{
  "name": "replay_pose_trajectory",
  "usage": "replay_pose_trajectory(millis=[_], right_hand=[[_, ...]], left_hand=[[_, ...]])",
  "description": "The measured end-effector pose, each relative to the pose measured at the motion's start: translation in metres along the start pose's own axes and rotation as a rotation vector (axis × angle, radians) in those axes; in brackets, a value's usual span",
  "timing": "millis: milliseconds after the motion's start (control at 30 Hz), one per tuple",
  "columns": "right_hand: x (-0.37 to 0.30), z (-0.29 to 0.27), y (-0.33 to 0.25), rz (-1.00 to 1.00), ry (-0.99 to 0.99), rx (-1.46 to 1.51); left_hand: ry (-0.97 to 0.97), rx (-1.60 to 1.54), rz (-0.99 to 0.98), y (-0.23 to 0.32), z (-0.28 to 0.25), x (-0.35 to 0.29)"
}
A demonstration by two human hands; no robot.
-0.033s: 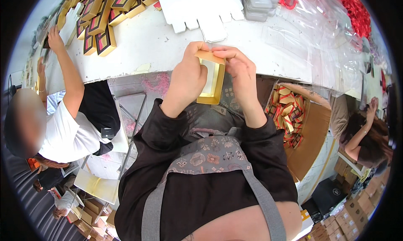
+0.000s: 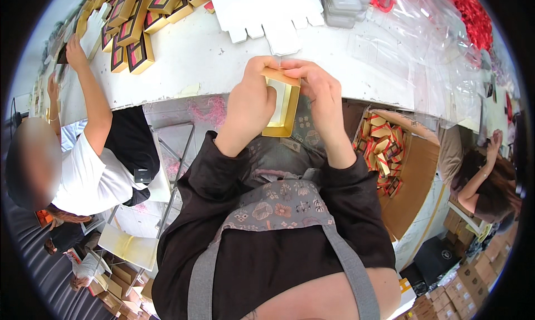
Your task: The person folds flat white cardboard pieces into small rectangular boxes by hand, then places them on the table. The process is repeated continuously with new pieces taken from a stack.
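A small gold cardboard box (image 2: 290, 112) is held over the table's front edge, its open side facing up and its pale inside showing. My left hand (image 2: 249, 109) is closed around its left side, with the thumb over the rim. At the far end of the box, my right hand (image 2: 320, 91) has its bent fingers against the upper edge and right corner. The fingertips of both hands nearly meet there. Just beyond them on the table lies a stack of flat white cut cardboard (image 2: 262, 13).
Gold boxes with dark-framed tops (image 2: 139, 52) are heaped at the far left. Clear plastic trays (image 2: 340, 5) and red shredded filler (image 2: 471, 10) lie at the far right. A large carton (image 2: 412, 180) of red-and-gold pieces stands at my right. A co-worker (image 2: 83, 175) sits at my left.
My right hand's fingers have shifted slightly at the box's far corner, and its wrist has moved a little. The box and my left hand have hardly moved.
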State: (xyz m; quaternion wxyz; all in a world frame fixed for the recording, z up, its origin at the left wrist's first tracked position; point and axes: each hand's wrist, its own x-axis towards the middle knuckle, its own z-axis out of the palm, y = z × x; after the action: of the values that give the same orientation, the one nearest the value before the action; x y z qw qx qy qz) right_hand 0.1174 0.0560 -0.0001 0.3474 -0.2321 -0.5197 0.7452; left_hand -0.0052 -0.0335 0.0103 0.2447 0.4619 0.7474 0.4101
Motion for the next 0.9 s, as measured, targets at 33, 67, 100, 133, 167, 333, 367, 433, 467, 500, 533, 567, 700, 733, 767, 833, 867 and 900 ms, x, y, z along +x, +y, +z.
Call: replay_pose_trajectory(millis=[33,67,100,133,167,333,367,433,467,500,533,567,700,733,767,833,867,900], right_hand=[[0.004,-0.002,-0.002,0.002,0.017,-0.12],[0.006,-0.003,-0.005,0.032,-0.033,-0.225],[0.007,-0.004,-0.008,0.061,-0.083,-0.331],[0.009,-0.005,-0.01,0.093,-0.137,-0.435],[0.012,-0.008,-0.007,0.027,-0.126,-0.531],[0.016,-0.004,-0.01,-0.343,-0.164,-1.104],[0.014,0.001,-0.011,-0.39,-0.168,-1.245],[0.015,0.007,-0.008,-0.522,-0.163,-1.463],[0.017,0.007,-0.01,-0.544,-0.197,-1.502],[0.019,0.006,-0.014,-0.565,-0.232,-1.54],[0.02,0.006,-0.018,-0.59,-0.272,-1.575],[0.022,0.006,-0.019,-0.601,-0.315,-1.601],[0.034,0.003,-0.024,-0.656,-0.395,-1.632],[0.037,0.003,-0.024,-0.683,-0.402,-1.619],[0.038,0.004,-0.024,-0.673,-0.398,-1.614],[0.036,0.007,-0.025,-0.651,-0.392,-1.604],[0.033,0.008,-0.022,-0.642,-0.388,-1.596],[0.03,0.011,-0.016,-0.634,-0.385,-1.589]], left_hand=[[0.025,0.011,0.037,0.0,0.003,0.0],[0.049,0.021,0.075,0.0,0.005,0.0],[0.049,0.032,0.16,-0.002,0.003,0.002],[0.053,0.044,0.242,-0.005,0.0,0.005],[0.056,0.055,0.324,-0.006,-0.002,0.007],[-0.079,-0.248,0.108,0.005,-0.011,0.003],[-0.031,-0.084,0.153,0.003,-0.012,0.006],[0.065,0.242,0.24,0.0,-0.014,0.014],[0.039,0.345,0.275,0.002,-0.016,0.017],[0.012,0.448,0.309,0.005,-0.019,0.02],[-0.012,0.554,0.339,0.007,-0.02,0.022],[-0.009,0.604,0.354,0.005,-0.019,0.024],[0.019,0.705,0.473,0.003,-0.02,0.032],[0.042,0.709,0.51,0.003,-0.022,0.034],[0.018,0.72,0.486,0.002,-0.021,0.034],[-0.032,0.743,0.436,0.0,-0.018,0.031],[-0.062,0.674,0.402,0.002,-0.02,0.029],[-0.091,0.606,0.367,0.005,-0.023,0.026]])
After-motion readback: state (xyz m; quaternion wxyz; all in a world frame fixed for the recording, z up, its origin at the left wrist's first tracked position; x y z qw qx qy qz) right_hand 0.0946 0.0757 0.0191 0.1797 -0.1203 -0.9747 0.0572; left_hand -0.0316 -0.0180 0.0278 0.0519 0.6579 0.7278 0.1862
